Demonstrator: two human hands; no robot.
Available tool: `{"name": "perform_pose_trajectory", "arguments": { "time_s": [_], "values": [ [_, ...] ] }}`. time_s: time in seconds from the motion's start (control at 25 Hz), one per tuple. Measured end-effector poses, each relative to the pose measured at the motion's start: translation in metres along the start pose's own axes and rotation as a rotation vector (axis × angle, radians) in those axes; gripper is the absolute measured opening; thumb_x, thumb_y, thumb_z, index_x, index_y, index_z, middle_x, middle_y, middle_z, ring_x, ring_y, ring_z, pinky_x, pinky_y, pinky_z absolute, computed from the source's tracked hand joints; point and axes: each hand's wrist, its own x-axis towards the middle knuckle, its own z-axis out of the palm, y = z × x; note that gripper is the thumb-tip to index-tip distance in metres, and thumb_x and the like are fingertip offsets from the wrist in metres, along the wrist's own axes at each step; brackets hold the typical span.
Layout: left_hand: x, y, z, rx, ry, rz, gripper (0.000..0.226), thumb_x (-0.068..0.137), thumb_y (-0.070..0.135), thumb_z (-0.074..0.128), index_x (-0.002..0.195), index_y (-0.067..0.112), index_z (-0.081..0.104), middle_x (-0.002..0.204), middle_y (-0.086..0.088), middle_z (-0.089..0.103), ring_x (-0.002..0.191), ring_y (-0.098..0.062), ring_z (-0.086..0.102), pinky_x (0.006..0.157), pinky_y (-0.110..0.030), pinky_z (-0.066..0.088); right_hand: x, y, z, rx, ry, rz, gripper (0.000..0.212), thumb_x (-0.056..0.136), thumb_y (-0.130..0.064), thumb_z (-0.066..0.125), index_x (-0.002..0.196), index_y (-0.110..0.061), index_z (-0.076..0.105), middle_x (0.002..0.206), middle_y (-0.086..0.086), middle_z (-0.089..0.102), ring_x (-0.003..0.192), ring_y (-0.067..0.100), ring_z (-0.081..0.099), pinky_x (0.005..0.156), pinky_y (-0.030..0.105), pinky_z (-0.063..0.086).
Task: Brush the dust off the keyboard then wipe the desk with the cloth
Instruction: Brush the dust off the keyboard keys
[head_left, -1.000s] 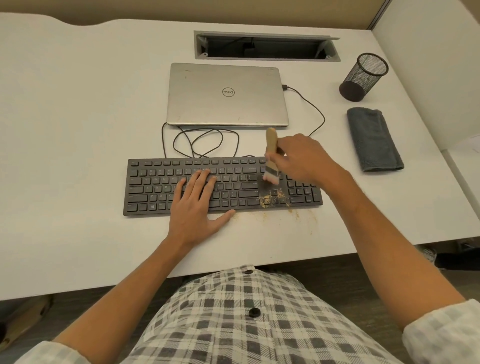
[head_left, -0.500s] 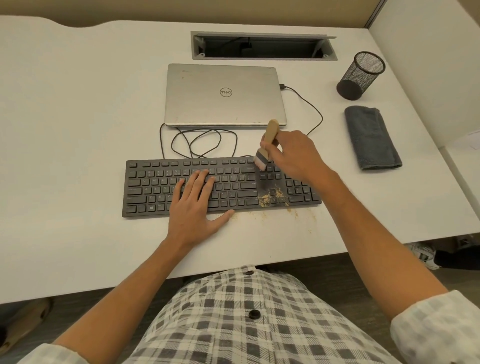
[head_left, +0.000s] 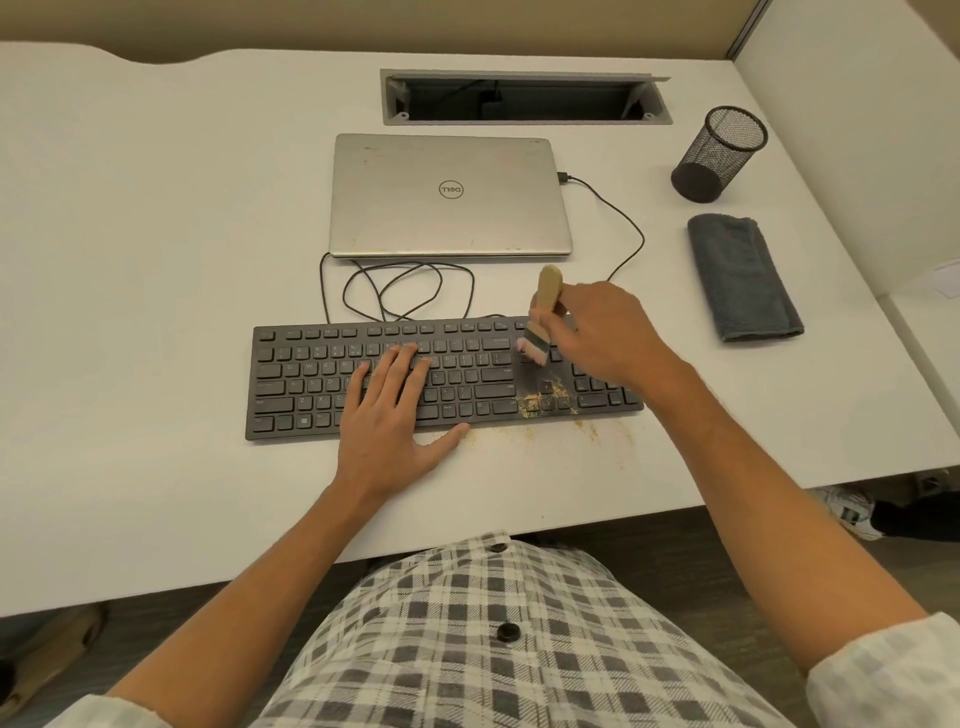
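Note:
A black keyboard (head_left: 311, 379) lies on the white desk (head_left: 156, 260). Tan dust (head_left: 545, 402) sits on its lower right keys and is scattered on the desk just in front. My right hand (head_left: 610, 332) grips a small wooden-handled brush (head_left: 543, 317), whose pale bristles touch the keys above the dust. My left hand (head_left: 395, 415) rests flat on the middle of the keyboard with straight fingers, thumb on the desk. A folded grey cloth (head_left: 743, 278) lies on the desk to the right, apart from both hands.
A shut silver laptop (head_left: 449, 195) lies behind the keyboard, with coiled cables (head_left: 405, 291) between them. A black mesh pen cup (head_left: 719, 153) stands at the back right. A cable slot (head_left: 524, 96) opens in the desk at the back. A partition wall stands at the right.
My right hand pulled the brush back from the dusty keys to the keyboard's far edge, then brought it a little nearer again. My left hand has stayed in place.

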Motion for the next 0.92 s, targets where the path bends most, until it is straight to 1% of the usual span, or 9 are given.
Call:
{"name": "perform_pose_trajectory", "arguments": {
  "time_s": [0.16,0.2,0.32,0.44,0.56,0.64,0.72,0.84,0.92],
  "values": [
    [0.0,0.001,0.0,0.005,-0.005,-0.007,0.086,0.087,0.072,0.052,0.143,0.006,0.054,0.155,-0.012,0.046,0.145,-0.03,0.04,0.12,-0.052,0.027,-0.006,0.004,-0.004,-0.127,-0.183,0.002,0.042,0.102,-0.043,0.035,0.088,-0.012,0.06,0.075,0.006,0.062,0.071,0.026,0.059,0.058,0.032,0.037],
    [0.0,0.0,0.0,0.006,-0.006,-0.009,0.086,0.087,0.071,0.053,0.143,0.006,0.054,0.155,-0.012,0.046,0.145,-0.03,0.04,0.12,-0.052,0.027,-0.006,0.003,-0.007,-0.134,-0.187,-0.006,0.043,0.102,-0.043,0.034,0.086,-0.012,0.06,0.075,0.006,0.062,0.07,0.025,0.058,0.056,0.031,0.035],
    [0.0,0.0,0.0,0.002,-0.006,-0.004,0.086,0.087,0.07,0.056,0.143,0.006,0.054,0.155,-0.012,0.046,0.145,-0.03,0.04,0.12,-0.052,0.027,-0.006,-0.002,-0.008,-0.094,-0.073,-0.043,0.037,0.102,-0.043,0.037,0.081,-0.016,0.052,0.066,0.0,0.054,0.067,0.025,0.055,0.056,0.031,0.031],
    [-0.001,0.0,0.0,-0.005,-0.009,-0.008,0.086,0.086,0.07,0.057,0.143,0.006,0.053,0.156,-0.012,0.046,0.145,-0.03,0.04,0.12,-0.052,0.027,-0.018,0.0,0.002,-0.046,-0.113,-0.001,0.031,0.101,-0.041,0.041,0.08,-0.02,0.047,0.061,-0.006,0.045,0.065,0.022,0.051,0.056,0.031,0.03],
    [-0.001,0.001,0.0,0.013,-0.004,-0.011,0.086,0.087,0.071,0.055,0.143,0.007,0.054,0.156,-0.012,0.046,0.145,-0.03,0.04,0.121,-0.051,0.026,-0.025,0.009,-0.005,-0.034,-0.158,0.032,0.031,0.1,-0.041,0.043,0.079,-0.019,0.05,0.063,-0.006,0.047,0.065,0.021,0.051,0.055,0.031,0.03],
    [0.0,0.0,0.001,-0.008,-0.005,-0.006,0.086,0.087,0.071,0.055,0.143,0.007,0.054,0.155,-0.012,0.046,0.145,-0.03,0.041,0.121,-0.051,0.026,-0.022,0.008,-0.008,-0.049,-0.072,0.026,0.033,0.101,-0.041,0.042,0.083,-0.017,0.055,0.063,-0.003,0.051,0.065,0.022,0.052,0.053,0.03,0.028],
    [0.0,0.0,0.0,-0.007,0.001,-0.003,0.085,0.087,0.071,0.054,0.143,0.006,0.054,0.155,-0.012,0.046,0.145,-0.03,0.041,0.121,-0.051,0.026,-0.023,0.005,-0.004,-0.05,-0.022,0.014,0.034,0.102,-0.04,0.04,0.084,-0.016,0.056,0.062,-0.001,0.051,0.065,0.024,0.053,0.053,0.03,0.027],
    [0.0,0.001,0.0,-0.005,0.001,-0.005,0.085,0.087,0.071,0.053,0.143,0.006,0.054,0.155,-0.012,0.047,0.145,-0.03,0.041,0.121,-0.05,0.025,-0.025,0.004,-0.003,-0.051,-0.131,0.011,0.037,0.102,-0.039,0.038,0.081,-0.014,0.054,0.061,-0.003,0.049,0.066,0.025,0.055,0.054,0.029,0.028],
    [0.0,0.001,-0.001,0.009,-0.006,-0.007,0.086,0.087,0.071,0.053,0.143,0.006,0.054,0.155,-0.012,0.046,0.145,-0.03,0.041,0.121,-0.05,0.025,-0.02,0.005,-0.007,-0.055,-0.113,0.012,0.039,0.102,-0.041,0.038,0.083,-0.014,0.059,0.065,0.0,0.055,0.067,0.024,0.056,0.053,0.029,0.029]
  ]
}}
